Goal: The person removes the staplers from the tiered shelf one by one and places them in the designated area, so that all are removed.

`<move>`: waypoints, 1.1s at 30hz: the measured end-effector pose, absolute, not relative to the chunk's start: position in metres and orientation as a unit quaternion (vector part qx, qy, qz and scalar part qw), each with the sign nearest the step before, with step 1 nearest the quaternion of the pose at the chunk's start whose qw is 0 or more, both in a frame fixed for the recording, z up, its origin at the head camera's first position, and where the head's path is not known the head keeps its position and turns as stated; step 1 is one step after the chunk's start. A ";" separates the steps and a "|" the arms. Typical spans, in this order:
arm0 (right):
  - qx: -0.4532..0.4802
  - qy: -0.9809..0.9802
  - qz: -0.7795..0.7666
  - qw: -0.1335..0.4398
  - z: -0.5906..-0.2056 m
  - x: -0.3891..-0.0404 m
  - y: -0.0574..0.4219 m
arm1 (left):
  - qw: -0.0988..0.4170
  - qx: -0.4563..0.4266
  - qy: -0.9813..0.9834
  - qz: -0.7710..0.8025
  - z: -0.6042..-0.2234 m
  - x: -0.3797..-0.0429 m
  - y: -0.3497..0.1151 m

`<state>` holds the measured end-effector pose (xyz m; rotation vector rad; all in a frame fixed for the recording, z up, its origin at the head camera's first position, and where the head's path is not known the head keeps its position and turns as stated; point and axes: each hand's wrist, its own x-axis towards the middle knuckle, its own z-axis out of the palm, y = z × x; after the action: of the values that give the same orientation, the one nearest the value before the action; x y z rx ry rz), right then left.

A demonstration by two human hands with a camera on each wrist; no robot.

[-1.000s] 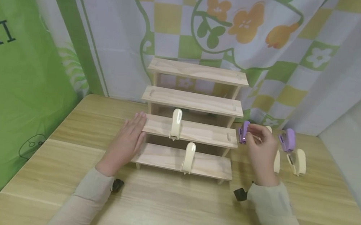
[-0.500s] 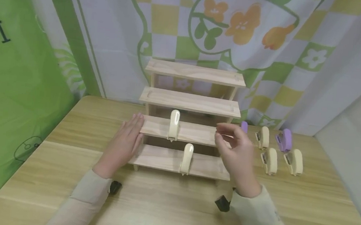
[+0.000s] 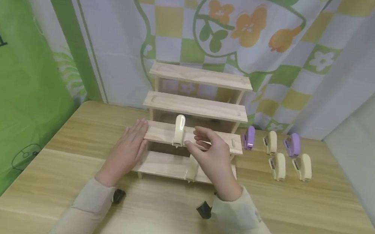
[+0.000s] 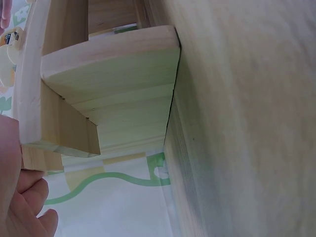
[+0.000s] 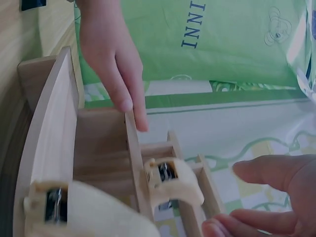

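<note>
My left hand (image 3: 126, 150) rests on the left end of a stepped wooden shelf (image 3: 159, 131), at its second step from the bottom. A cream stapler (image 3: 179, 130) stands on that step. My right hand (image 3: 215, 159) hovers just right of it, thumb and fingers parted. In the right wrist view a gap shows between the right hand (image 5: 281, 197) and this stapler (image 5: 173, 182). Another cream stapler (image 3: 191, 172) stands on the lowest step, its top partly hidden by the right hand. The left wrist view shows the left fingers (image 4: 34, 197) by the shelf's end.
To the right of the shelf, two purple staplers (image 3: 248, 138) and several cream staplers (image 3: 277, 167) stand on the wooden table (image 3: 150, 219). A patterned curtain (image 3: 169, 21) hangs close behind the shelf. Green fabric (image 3: 13, 96) hangs at the left.
My right hand has moved left, from beside the near purple stapler on the table to the cream stapler on the second step. My left hand has stayed on the shelf.
</note>
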<state>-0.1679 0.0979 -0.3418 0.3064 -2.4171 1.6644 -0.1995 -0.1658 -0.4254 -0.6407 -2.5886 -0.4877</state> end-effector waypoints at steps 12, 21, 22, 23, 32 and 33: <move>0.071 -0.829 0.548 0.091 -0.347 -0.173 0.074 | 0.220 -0.234 -0.931 -0.175 -0.424 -0.199 -0.164; 0.047 -0.840 0.535 0.077 -0.349 -0.183 0.062 | 0.220 -0.234 -0.930 -0.177 -0.424 -0.199 -0.164; 0.047 -0.840 0.536 0.074 -0.349 -0.184 0.061 | 0.220 -0.234 -0.930 -0.177 -0.424 -0.199 -0.164; 0.045 -0.839 0.537 0.071 -0.349 -0.185 0.060 | 0.221 -0.235 -0.930 -0.177 -0.424 -0.199 -0.164; 0.043 -0.843 0.531 0.072 -0.350 -0.187 0.055 | 0.226 -0.236 -0.928 -0.179 -0.424 -0.199 -0.166; 0.044 -0.843 0.531 0.073 -0.351 -0.187 0.055 | 0.226 -0.235 -0.928 -0.179 -0.424 -0.199 -0.166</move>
<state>-0.1865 0.0554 -0.3505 0.1319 -2.5320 1.5952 -0.1990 -0.1660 -0.4243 -0.6490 -2.5589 -0.4934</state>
